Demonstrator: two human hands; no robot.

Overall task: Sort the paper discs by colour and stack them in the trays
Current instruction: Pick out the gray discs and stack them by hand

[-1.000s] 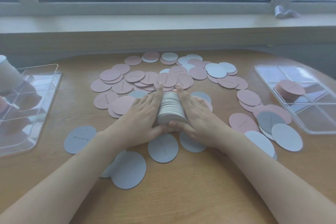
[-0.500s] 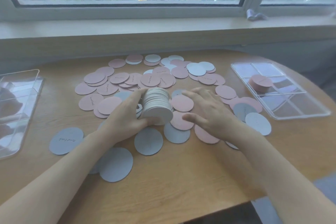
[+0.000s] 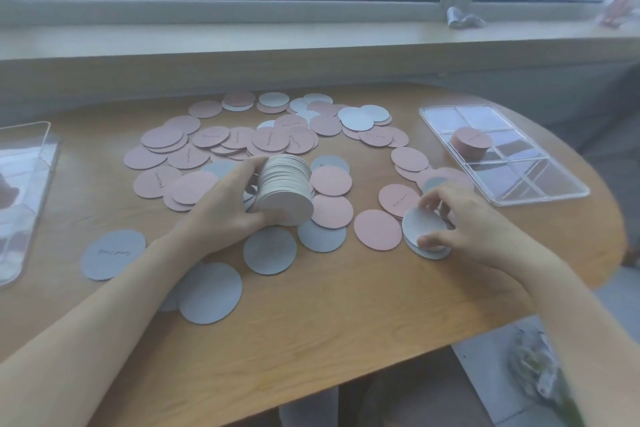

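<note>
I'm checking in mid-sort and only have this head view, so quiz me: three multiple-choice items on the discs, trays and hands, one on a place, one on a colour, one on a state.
1. Where is the tray holding the pink stack?
A. at the table's right side
B. on the windowsill
C. under the left forearm

2. What colour is the disc the right hand is picking up?
A. pink
B. grey-blue
C. green

3. What is the left hand doing?
A. lying flat on bare table
B. gripping a thick stack of discs
C. holding a tray

Answers:
1 A: the clear tray with the pink stack lies at the right edge of the table.
2 B: the right hand pinches a grey-blue disc.
3 B: the left hand wraps around the thick stack.
</note>
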